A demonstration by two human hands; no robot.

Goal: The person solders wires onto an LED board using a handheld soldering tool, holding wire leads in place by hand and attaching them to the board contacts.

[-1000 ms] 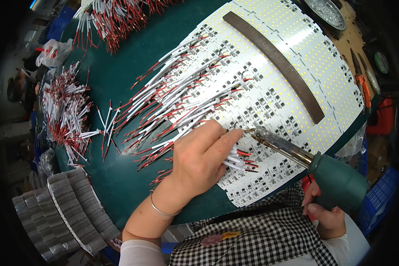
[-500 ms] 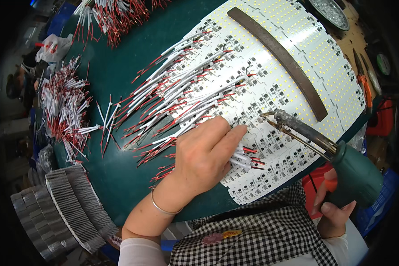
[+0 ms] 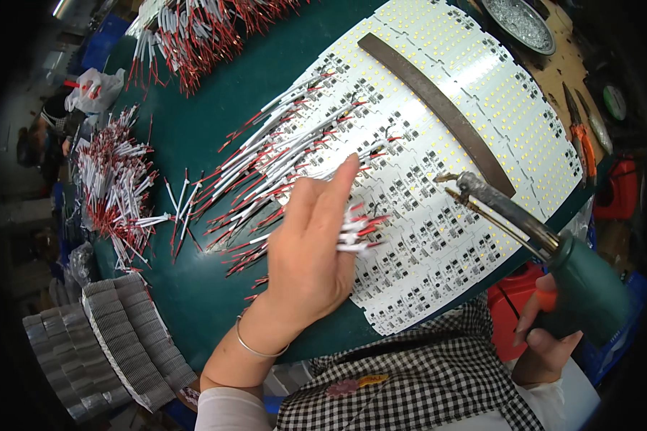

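1. One metal dish (image 3: 551,44), upper right, holds silvery bits (image 3: 517,21).
2. The left hand (image 3: 305,258) curls its fingers around white-and-red wires (image 3: 354,231), above white LED boards (image 3: 402,108) on the green counter (image 3: 187,129).
3. The right hand (image 3: 546,352) grips a green soldering gun (image 3: 589,287), tip over the boards.
4. The checked apron (image 3: 424,377) bears a lettered patch (image 3: 373,379).

This looks like an electronics assembly workshop. A white LED circuit-board panel (image 3: 413,194) lies on a green bench top (image 3: 183,133), rows of red-and-white wire leads (image 3: 266,161) across its left part. A pistol-shaped soldering gun (image 3: 589,287) is held with its tip over the panel. A heap of similar wires (image 3: 115,179) lies left of the panel, orange-handled pliers (image 3: 583,140) beside its right edge.
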